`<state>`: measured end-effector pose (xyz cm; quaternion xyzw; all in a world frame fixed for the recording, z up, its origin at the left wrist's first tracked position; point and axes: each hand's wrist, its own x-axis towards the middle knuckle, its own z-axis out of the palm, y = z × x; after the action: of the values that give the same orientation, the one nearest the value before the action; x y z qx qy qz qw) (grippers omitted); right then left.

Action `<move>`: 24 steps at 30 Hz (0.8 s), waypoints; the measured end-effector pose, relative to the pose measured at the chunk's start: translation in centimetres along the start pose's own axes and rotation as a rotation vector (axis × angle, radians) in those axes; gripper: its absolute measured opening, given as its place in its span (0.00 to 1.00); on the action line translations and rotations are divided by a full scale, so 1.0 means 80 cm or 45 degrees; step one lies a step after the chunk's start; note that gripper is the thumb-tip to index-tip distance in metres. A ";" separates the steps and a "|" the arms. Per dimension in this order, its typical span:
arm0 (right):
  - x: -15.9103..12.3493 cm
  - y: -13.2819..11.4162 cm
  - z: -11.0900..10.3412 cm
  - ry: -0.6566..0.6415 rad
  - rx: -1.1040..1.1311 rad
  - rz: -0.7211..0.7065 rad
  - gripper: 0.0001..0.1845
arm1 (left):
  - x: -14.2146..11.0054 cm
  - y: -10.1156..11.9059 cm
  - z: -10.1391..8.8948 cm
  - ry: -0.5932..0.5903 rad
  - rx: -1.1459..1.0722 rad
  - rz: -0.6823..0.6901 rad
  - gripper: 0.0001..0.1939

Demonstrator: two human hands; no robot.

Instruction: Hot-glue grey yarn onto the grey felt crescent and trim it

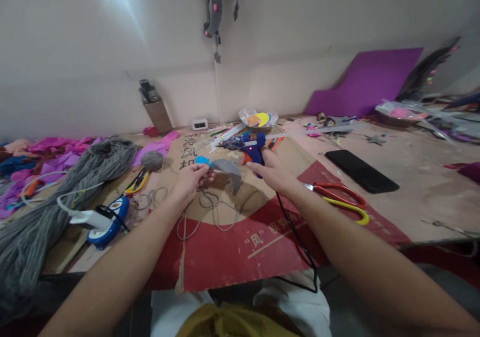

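My left hand is closed in a pinch on a grey curved felt piece with a blue tip, held just above the cardboard sheet. My right hand grips a blue glue gun whose red light is on; its nozzle points left toward the felt piece. The gun's black cord runs back along my right forearm to the table edge. Loose grey yarn lies on the cardboard under my left hand.
Red and yellow scissors lie right of my right arm, a black phone beyond them. A thick grey yarn bundle, a yarn ball, a tape measure and pink scraps fill the left. Purple foam sheet leans on the wall.
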<state>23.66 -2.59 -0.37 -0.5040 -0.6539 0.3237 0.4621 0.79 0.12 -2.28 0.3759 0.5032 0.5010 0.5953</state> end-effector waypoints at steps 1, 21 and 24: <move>0.000 -0.001 0.000 -0.010 -0.053 -0.011 0.13 | -0.001 0.000 0.000 0.003 0.002 0.004 0.06; -0.010 0.002 0.011 -0.288 -0.272 -0.323 0.23 | -0.013 0.004 0.005 0.008 -0.018 0.046 0.06; -0.009 0.006 0.013 -0.304 -0.241 -0.380 0.24 | -0.011 0.002 0.005 0.008 -0.014 0.054 0.05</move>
<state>22.93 -3.11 -1.41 -0.4009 -0.7989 0.2463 0.3746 1.12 -0.71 -1.81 0.3815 0.4943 0.5175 0.5851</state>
